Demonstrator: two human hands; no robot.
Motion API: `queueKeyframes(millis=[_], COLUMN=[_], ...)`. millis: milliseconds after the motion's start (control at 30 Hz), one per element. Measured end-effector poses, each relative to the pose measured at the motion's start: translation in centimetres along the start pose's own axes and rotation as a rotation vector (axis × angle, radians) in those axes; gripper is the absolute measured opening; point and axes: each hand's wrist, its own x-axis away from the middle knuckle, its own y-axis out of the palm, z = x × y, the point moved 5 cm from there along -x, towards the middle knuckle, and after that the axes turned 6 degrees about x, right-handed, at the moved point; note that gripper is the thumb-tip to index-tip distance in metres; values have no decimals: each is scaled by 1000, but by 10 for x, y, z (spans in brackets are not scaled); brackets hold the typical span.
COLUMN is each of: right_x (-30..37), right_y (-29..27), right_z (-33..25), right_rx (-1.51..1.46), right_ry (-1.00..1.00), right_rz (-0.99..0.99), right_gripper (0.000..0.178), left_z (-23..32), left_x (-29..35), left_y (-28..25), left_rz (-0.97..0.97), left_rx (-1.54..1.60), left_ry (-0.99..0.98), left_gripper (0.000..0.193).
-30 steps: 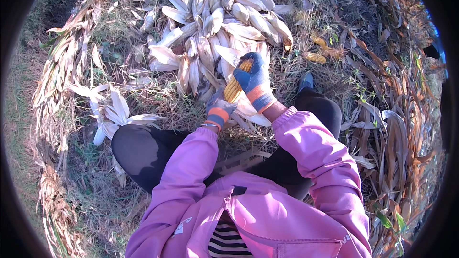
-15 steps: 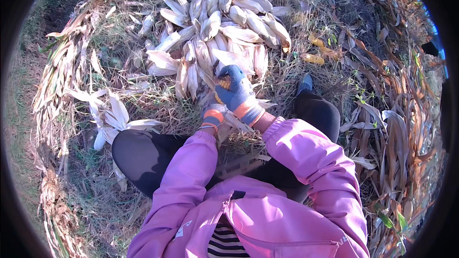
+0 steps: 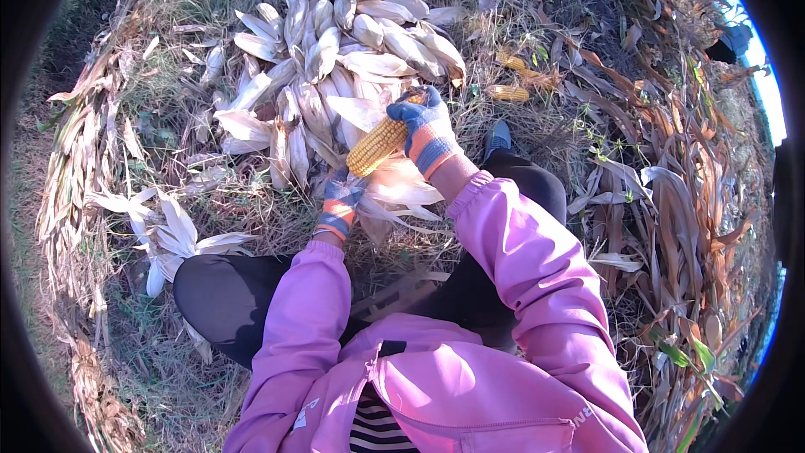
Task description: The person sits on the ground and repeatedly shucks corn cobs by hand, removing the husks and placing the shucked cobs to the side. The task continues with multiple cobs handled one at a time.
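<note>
A bare yellow ear of corn (image 3: 377,147) slants across the middle, its kernels fully exposed. My right hand (image 3: 429,132), in a blue-grey and orange glove, is closed round its upper right end. The lower left end sits just above my left hand (image 3: 340,203), gloved alike, whose fingers are closed on the pale corn husk (image 3: 401,186). That peeled husk fans out below the ear, between the hands. Directly beyond my hands lies a heap of ears still in dry husks (image 3: 335,50).
Several husked yellow ears (image 3: 508,93) lie on the dry grass at right. Empty splayed husks (image 3: 180,235) are beside my left knee (image 3: 222,298). Dry stalks are banked along the left (image 3: 80,176) and right (image 3: 696,235). My shoe (image 3: 498,137) rests beyond my right knee.
The ear has come into full view, with its husk spread below it. My right hand has moved up and right relative to my left, so the hands are farther apart. The view has shifted slightly.
</note>
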Motion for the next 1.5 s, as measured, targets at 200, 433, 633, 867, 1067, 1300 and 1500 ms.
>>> queueKeyframes(millis=[200, 433, 633, 867, 1067, 1300, 1500], right_x=[-5, -9, -26, -36, -54, -61, -100], right_y=[8, -7, -18, -18, -35, -66, -137], right_z=[-13, -19, -3, 9, 8, -57, -143], right_rx=[-83, -166, -96, -208, -484, -178, -181], right_ry=[45, 115, 163, 335, 488, 76, -392], right_rz=[4, -21, -110, -150, -37, 381, 740], right_gripper=[42, 27, 18, 20, 22, 18, 42], left_z=[-5, 43, 47, 27, 12, 94, 169], left_x=[1, 17, 22, 10, 3, 14, 8], left_y=[-19, 2, 3, 1, -16, -44, -123], left_rz=[-27, -6, 3, -45, -126, 97, 396], left_rx=[90, 217, 288, 302, 482, 328, 171], left_ry=[101, -175, -149, -63, -38, 34, 332], left_gripper=[39, 47, 47, 36, 29, 28, 21])
